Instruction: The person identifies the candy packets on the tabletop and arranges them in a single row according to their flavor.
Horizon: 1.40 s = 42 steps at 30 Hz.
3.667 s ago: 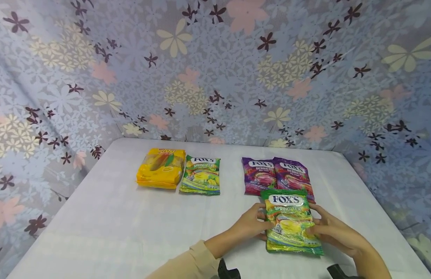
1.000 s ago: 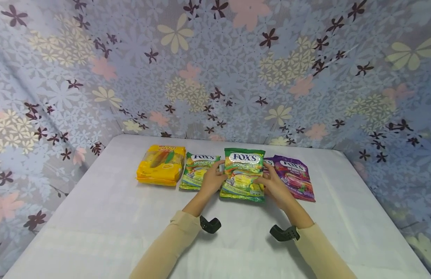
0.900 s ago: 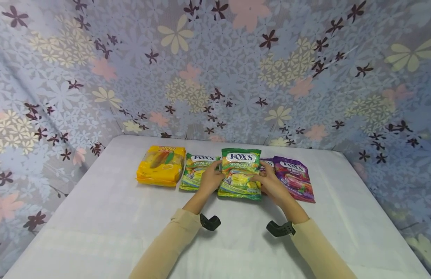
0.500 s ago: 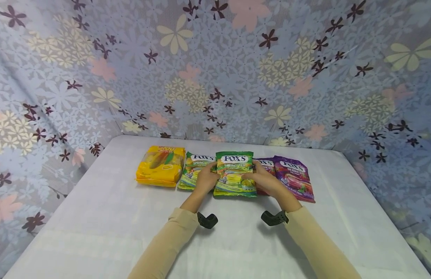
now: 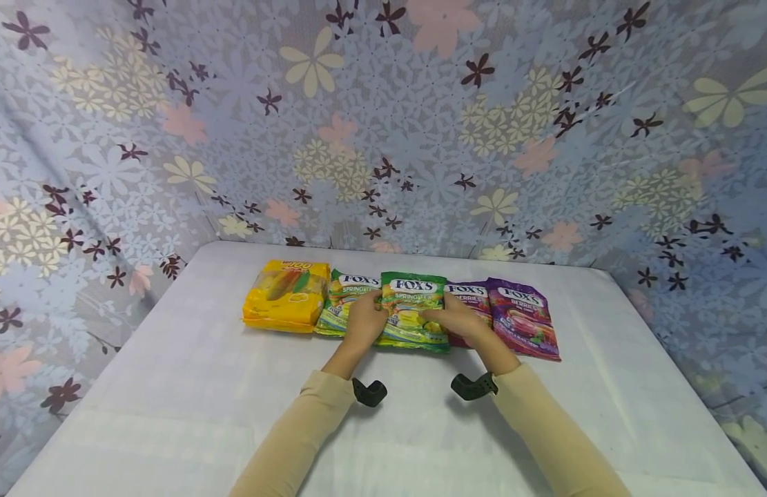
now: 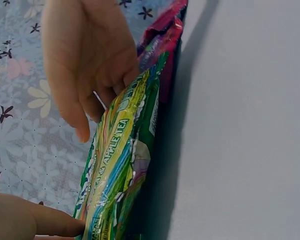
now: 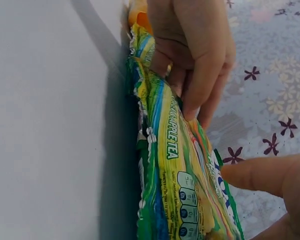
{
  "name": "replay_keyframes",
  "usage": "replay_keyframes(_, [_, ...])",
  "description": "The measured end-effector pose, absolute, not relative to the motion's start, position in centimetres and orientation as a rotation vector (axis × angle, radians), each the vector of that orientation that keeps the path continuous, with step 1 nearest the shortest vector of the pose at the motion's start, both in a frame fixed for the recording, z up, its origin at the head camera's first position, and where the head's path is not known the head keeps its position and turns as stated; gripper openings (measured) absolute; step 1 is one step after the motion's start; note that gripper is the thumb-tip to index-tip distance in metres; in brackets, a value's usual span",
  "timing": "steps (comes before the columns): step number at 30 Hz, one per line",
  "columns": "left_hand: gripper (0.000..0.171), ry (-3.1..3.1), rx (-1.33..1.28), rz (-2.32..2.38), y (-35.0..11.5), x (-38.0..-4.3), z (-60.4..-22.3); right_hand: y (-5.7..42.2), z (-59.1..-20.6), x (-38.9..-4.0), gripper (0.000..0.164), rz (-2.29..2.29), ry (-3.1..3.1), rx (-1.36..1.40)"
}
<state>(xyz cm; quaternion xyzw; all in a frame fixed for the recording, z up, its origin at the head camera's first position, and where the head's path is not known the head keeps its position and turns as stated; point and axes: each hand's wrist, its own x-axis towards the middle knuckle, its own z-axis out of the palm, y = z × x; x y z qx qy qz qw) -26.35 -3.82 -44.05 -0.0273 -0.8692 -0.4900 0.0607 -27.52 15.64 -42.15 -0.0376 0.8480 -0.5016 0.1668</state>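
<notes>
Spring Tea packets [image 5: 409, 319] — left of Berries packets [image 5: 523, 320]

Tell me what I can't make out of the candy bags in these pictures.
Head view: part of the green bag beside the yellow bag, hidden by the left hand.
Head view: the left side of the inner purple bag, hidden by the right hand and the held green bag.
Head view: the yellow bag's fine print, too small.
Right wrist view: one end of the held green bag, cut off by the bottom edge.

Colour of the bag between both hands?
Bag: mostly green and yellow; clearest in the head view.
</notes>
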Motion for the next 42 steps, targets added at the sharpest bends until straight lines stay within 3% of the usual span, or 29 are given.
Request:
replay_keyframes(8, [0.040,-2.677,-0.124,-1.332,-3.6,-26.0,-43.7,14.9,-41.8,-27.3,0.057,-1.255,2.595,-0.039])
replay_keyframes(20, [0.038,-2.822,-0.080,-1.005,-2.9,-25.9,-43.5,15.1,-41.6,-26.8,0.049,-1.074,2.754,-0.077])
replay_keyframes(29, [0.009,-2.804,-0.123,-0.763,-2.4,-25.6,-43.4,15.7,-41.4,-26.7,0.032,-1.004,2.888,-0.166])
replay_keyframes(32, [0.008,-2.822,-0.102,-0.660,-2.2,-25.5,-43.2,16.6,-41.0,-26.5,0.027,-1.042,2.894,-0.194])
replay_keyframes(34, [0.006,-2.818,-0.095,-0.609,-2.0,-25.4,-43.0,17.3,-40.7,-26.3,0.036,-1.072,2.903,-0.195])
replay_keyframes(37, [0.019,-2.790,-0.145,-0.623,-1.5,-25.1,-42.6,18.5,-40.3,-25.9,0.054,-1.106,2.911,-0.178])
replay_keyframes(42, [0.031,-2.721,-0.437,-1.063,0.6,-24.3,-41.7,20.1,-40.0,-25.3,0.059,-1.098,2.898,-0.098])
